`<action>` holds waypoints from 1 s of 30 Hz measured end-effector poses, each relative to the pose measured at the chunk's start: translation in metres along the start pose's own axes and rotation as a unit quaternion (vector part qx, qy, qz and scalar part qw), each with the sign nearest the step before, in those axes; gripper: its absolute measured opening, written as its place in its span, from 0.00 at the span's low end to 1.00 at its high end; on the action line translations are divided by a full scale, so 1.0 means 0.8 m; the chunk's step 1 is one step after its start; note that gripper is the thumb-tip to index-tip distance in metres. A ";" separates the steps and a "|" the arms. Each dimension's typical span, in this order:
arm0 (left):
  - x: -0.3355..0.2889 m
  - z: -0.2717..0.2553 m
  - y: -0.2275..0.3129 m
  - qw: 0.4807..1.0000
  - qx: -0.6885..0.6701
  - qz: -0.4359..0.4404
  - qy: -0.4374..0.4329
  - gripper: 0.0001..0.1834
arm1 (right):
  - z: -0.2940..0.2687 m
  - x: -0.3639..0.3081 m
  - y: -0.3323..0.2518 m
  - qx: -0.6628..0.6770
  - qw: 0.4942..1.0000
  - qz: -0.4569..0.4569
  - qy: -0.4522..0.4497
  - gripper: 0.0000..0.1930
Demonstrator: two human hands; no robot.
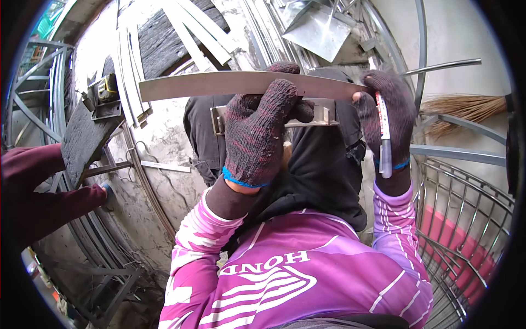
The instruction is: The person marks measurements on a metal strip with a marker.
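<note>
A long, flat metal strip (pixel 203 84) lies crosswise in front of me, its left end reaching well past my fingers. My left hand (pixel 256 131), in a dark knitted glove with a blue cuff, is closed around its middle. My gloved right hand (pixel 390 118) is at the strip's right end, thumb tip against it or close to it. That same hand holds a white marker pen (pixel 384 123), grey end pointing down toward my wrist. Under the strip, a short metal channel piece (pixel 320 111) sits across my lap, partly hidden by my left hand.
At the left, a tape measure (pixel 107 89) rests on a dark plank (pixel 90 134). Metal bars (pixel 189 33) and a sheet piece (pixel 320 30) lie ahead. At the right are a broom (pixel 466 109) and a wire rack (pixel 466 203). Another person's dark-clothed legs (pixel 44 192) show at far left.
</note>
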State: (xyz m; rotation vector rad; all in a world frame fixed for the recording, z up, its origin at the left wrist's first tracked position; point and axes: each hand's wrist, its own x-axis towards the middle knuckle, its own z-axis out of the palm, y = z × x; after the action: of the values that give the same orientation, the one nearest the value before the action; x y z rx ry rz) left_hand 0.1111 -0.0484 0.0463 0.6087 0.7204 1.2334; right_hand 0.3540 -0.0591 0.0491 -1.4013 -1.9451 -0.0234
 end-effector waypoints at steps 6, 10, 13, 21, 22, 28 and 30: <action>-0.019 -0.056 0.093 0.946 0.303 0.021 -0.112 0.23 | -0.007 -0.052 0.063 0.157 0.972 0.177 0.008 0.09; -0.020 -0.130 0.104 0.807 0.526 0.253 -0.086 0.48 | -0.024 -0.083 0.093 0.104 0.964 0.242 -0.030 0.10; -0.005 -0.140 0.083 0.696 0.669 0.245 -0.085 0.70 | -0.017 -0.089 0.087 0.104 0.965 0.223 -0.085 0.10; 0.015 -0.135 0.042 0.617 0.727 0.277 -0.120 0.69 | -0.005 -0.056 0.064 0.073 0.989 0.083 -0.099 0.09; 0.017 -0.136 0.040 0.632 0.712 0.284 -0.113 0.64 | -0.004 -0.054 0.061 0.040 0.990 0.079 -0.111 0.09; 0.020 -0.144 0.034 0.646 0.680 0.327 -0.115 0.49 | -0.001 -0.036 0.071 0.030 0.993 0.049 -0.107 0.09; 0.022 -0.140 0.036 0.652 0.680 0.316 -0.110 0.47 | 0.000 -0.021 0.077 0.029 0.996 0.014 -0.083 0.07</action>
State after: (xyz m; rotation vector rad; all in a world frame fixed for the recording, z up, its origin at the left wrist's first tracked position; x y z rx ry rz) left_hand 0.0107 -0.0214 -0.0063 2.3953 1.2288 0.9762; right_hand 0.4075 -0.0478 0.0161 -1.4316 -2.0442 0.1658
